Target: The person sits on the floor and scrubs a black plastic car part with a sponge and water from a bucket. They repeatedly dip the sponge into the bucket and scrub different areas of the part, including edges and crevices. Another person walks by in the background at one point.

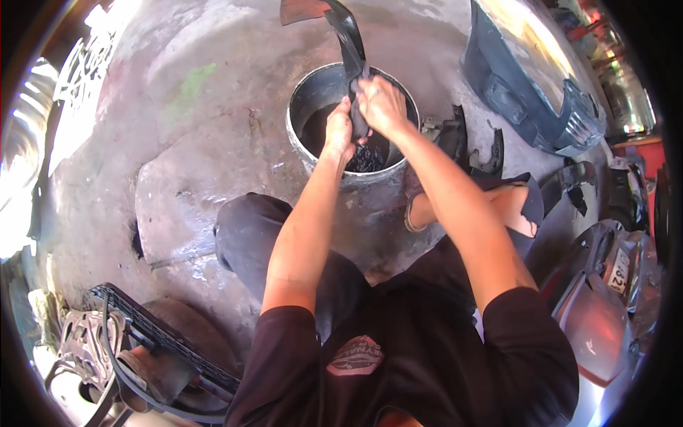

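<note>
Over a round bucket (293,135) with dark liquid in it, both my hands are closed close together. My left hand (340,130) grips the lower end of a long, black, curved plastic strip (348,43), which rises past the bucket's far rim and bends left at its top. My right hand (382,107) is wrapped round a dark grey piece that looks like a wet cloth (360,122), pressed against the strip. My fingers hide where cloth and strip meet. Dark bubbly water (366,158) shows below my hands.
A large dark car bumper (509,92) lies at the far right, with broken black plastic pieces (452,135) nearer the bucket. More car parts (597,320) are piled at my right. A black grille (163,338) and metal parts lie at near left, on stained concrete floor (206,156).
</note>
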{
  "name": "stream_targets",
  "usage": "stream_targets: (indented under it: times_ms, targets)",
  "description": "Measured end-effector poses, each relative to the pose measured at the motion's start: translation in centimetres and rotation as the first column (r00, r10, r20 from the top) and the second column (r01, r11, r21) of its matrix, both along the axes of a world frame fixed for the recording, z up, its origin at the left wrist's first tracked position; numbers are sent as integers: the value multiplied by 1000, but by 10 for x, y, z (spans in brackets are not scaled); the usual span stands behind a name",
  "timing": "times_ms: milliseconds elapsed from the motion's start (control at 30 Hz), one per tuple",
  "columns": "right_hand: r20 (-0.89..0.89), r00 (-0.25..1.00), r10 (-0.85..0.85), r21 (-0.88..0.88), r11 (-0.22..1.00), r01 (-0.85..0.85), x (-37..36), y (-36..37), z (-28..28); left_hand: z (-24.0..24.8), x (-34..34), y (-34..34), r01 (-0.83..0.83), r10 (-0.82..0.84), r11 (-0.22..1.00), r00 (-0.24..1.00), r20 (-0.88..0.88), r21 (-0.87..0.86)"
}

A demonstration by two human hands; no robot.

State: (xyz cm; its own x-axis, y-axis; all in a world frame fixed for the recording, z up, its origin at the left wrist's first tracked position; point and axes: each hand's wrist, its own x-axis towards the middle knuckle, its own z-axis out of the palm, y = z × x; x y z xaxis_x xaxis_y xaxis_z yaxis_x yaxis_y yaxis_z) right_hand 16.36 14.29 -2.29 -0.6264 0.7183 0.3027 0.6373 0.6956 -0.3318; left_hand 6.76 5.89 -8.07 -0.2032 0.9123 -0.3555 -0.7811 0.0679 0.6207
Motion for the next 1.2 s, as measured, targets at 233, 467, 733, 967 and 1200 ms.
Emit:
stream_targets:
  times_ms: [233, 467, 733, 967, 1200]
  targets:
    - [20, 992, 122, 44, 992, -122, 25, -20, 10, 13, 26, 2, -160, 162, 987, 984, 77, -34]
    - [37, 999, 7, -35, 999, -5, 0, 9, 8, 5, 4, -3, 33, -28, 999, 976, -218, 18]
    - [-121, 981, 152, -290, 940, -181, 67, -52, 0, 13, 20, 4, -169, 182, 982, 965, -190, 82]
    - [-475, 867, -149, -500, 857, -126, 55, -15, 20, 20, 11, -13, -86, 83, 996, 969, -232, -2]
    - [-91, 995, -30, -187, 982, 12, 12, 1, -5, 10, 12, -10, -65, 66, 998, 990, -123, 13]
